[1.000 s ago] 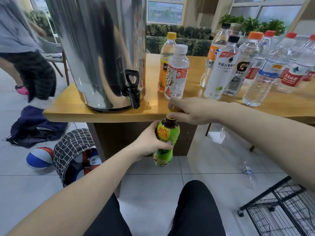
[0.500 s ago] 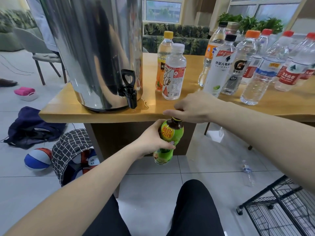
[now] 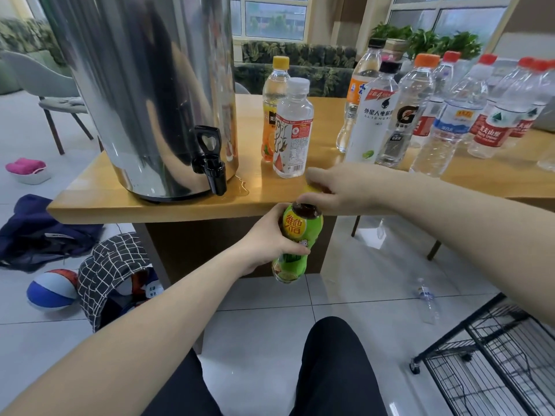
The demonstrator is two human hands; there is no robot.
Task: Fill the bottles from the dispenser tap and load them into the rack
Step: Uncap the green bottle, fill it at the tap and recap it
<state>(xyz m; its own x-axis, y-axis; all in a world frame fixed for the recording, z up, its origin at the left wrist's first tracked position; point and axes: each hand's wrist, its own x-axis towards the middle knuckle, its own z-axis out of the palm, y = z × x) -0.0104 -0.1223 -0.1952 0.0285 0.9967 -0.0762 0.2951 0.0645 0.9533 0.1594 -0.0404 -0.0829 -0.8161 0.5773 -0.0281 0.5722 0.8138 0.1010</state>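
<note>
My left hand (image 3: 267,238) grips a small green-labelled bottle (image 3: 298,235) just below the table's front edge; its mouth is uncovered. My right hand (image 3: 339,187) sits just above the mouth and pinches the yellow cap (image 3: 312,188), now off the bottle. The steel dispenser (image 3: 144,85) stands on the wooden table (image 3: 168,202) to the left, its black tap (image 3: 211,162) overhanging near the edge. Two capped bottles (image 3: 291,127) stand right of the tap. The black wire rack (image 3: 486,364) is on the floor at lower right.
Several clear bottles (image 3: 450,109) crowd the table's right side. A small puddle (image 3: 241,187) lies by the tap. On the floor at left are a checked bag (image 3: 111,265), a ball (image 3: 51,289), dark cloth (image 3: 36,229); a stray bottle (image 3: 426,298) lies right. My knees are below.
My right hand has lifted the yellow cap off the green bottle and drawn slightly up and right. The bottle has risen a little toward the table edge. The bystander at left is gone.
</note>
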